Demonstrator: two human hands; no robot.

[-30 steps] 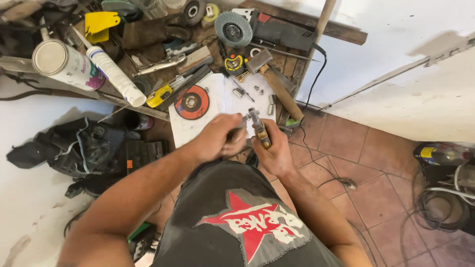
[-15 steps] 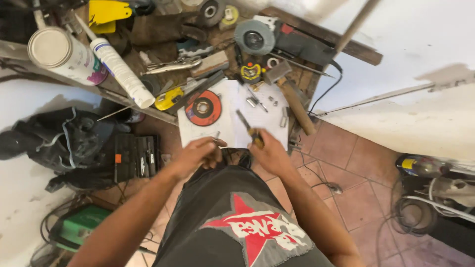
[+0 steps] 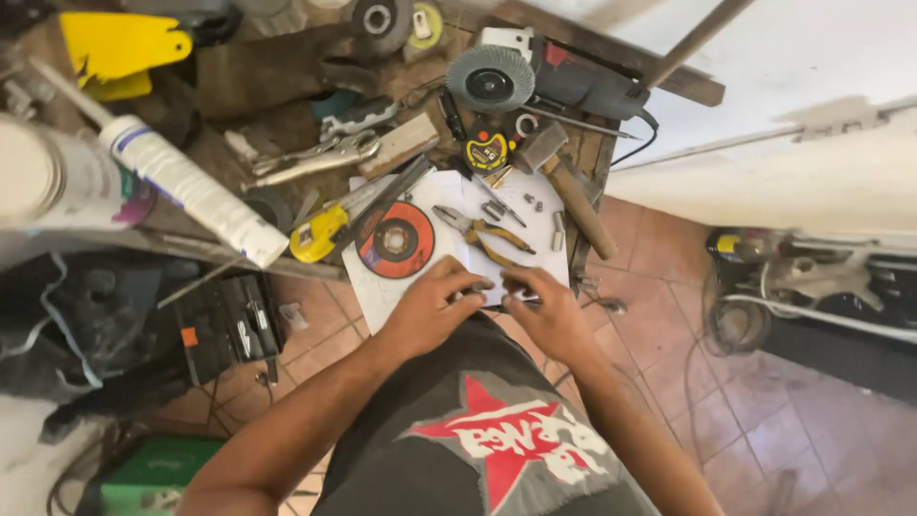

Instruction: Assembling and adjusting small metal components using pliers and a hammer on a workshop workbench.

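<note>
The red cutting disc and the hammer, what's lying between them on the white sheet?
Head view: yellow-handled pliers lie between the disc and hammer.

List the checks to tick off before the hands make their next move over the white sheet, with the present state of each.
1. Both hands meet at the near edge of the white sheet: left hand, right hand. Ok.
2. What the fingertips pinch can be identified: cannot tell, too small.
3. Pliers lie free on the sheet, just beyond the hands: ok.
4. Red cutting disc lies flat, apart from the hands: ok.
5. Small loose metal parts lie scattered on the sheet: not ok.
6. Hammer overhangs the bench edge: not ok.
</note>
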